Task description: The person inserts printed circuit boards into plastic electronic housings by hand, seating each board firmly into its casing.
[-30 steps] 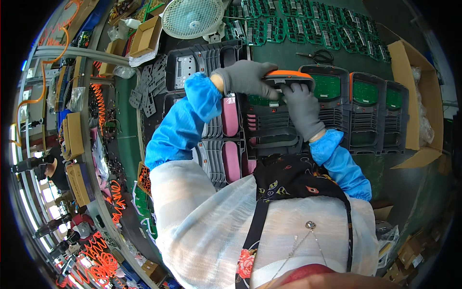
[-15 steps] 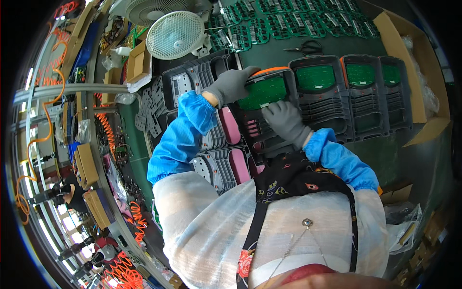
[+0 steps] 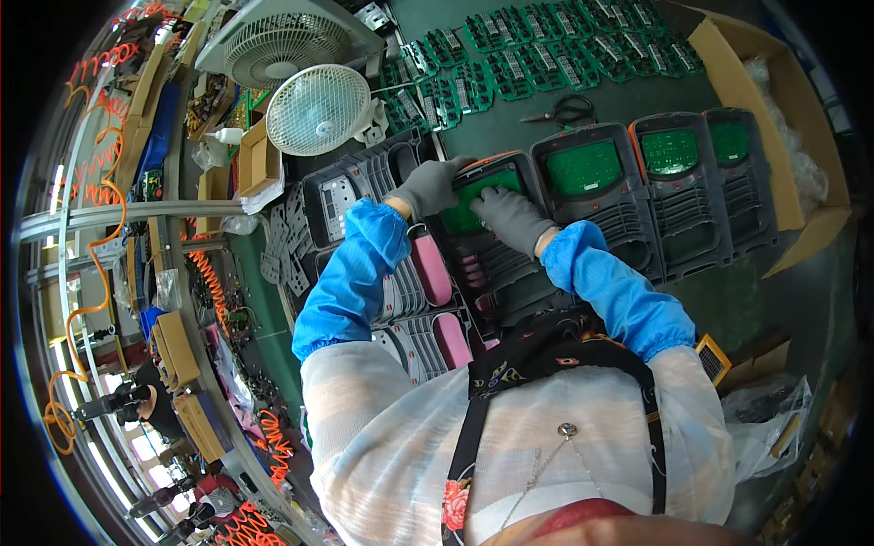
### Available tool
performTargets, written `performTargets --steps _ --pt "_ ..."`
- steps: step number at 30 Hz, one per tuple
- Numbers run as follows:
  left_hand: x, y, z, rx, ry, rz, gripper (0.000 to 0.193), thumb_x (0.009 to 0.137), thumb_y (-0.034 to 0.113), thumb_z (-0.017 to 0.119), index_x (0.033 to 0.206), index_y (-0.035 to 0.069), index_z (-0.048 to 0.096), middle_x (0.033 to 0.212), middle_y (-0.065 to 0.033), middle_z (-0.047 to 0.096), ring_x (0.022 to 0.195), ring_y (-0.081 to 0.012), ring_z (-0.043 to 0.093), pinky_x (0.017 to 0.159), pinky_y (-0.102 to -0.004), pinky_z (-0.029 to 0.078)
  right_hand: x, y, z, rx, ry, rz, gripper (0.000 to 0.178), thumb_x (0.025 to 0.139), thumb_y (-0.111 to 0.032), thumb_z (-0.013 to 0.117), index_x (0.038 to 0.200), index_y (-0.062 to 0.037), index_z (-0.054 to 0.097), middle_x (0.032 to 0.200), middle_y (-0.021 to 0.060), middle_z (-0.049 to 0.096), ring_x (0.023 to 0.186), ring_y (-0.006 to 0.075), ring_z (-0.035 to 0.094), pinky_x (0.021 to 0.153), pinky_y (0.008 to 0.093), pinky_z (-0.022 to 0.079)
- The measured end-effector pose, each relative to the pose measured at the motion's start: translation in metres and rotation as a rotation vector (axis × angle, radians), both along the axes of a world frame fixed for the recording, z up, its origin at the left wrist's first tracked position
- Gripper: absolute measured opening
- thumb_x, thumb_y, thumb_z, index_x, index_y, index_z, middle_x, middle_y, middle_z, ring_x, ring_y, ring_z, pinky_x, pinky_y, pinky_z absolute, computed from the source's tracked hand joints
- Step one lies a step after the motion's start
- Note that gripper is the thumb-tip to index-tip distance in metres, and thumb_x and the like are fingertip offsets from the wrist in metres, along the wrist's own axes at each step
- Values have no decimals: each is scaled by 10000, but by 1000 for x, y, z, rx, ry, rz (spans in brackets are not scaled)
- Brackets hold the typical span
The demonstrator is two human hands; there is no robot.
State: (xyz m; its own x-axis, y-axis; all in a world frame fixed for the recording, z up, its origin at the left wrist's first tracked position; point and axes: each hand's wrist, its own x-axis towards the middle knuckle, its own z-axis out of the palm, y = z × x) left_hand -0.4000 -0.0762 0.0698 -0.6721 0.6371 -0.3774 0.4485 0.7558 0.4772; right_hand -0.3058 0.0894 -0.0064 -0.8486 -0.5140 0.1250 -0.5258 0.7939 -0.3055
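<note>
A dark grey plastic housing (image 3: 520, 178) with an orange-edged top lies before me, a green circuit board (image 3: 462, 217) set in its upper part. Gloved in grey, my left hand (image 3: 428, 189) is closed on the housing's upper left corner, its fingertips partly hidden. My right hand (image 3: 512, 221), in a matching glove, lies across the board with fingers extended and touching it. What is under those fingers cannot be seen. To the right stand similar housings with green boards (image 3: 583, 169), side by side. Grey casings with pink panels (image 3: 431, 270) lie near my left forearm.
Rows of green circuit boards (image 3: 555, 68) cover the far bench, with black-handled scissors (image 3: 572, 110) nearer. A white fan (image 3: 319, 109) stands far left beside a small cardboard box (image 3: 259, 162). At right is a large open carton (image 3: 742, 118) holding clear plastic.
My right hand has moved left and up onto the board. My left hand has shifted from the housing's top edge toward its left corner. The view has tilted slightly.
</note>
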Motion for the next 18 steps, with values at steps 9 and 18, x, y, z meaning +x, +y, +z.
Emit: performTargets --steps 9,18 --pt "-35 12 -37 5 -128 -70 768 628 127 712 1352 120 455 976 -201 660 889 -320 654 813 -354 509 -7 0 -17 99 -138 -108 172 814 -150 569 982 -123 594 957 119 563 882 320 613 644 413 528" --pt "-46 5 -67 10 -303 -31 857 604 69 735 1393 159 412 1021 -168 664 951 -310 639 864 -360 487 -122 95 44 -326 -265 -251 245 852 -307 559 981 -106 611 946 156 636 874 353 618 757 454 494"
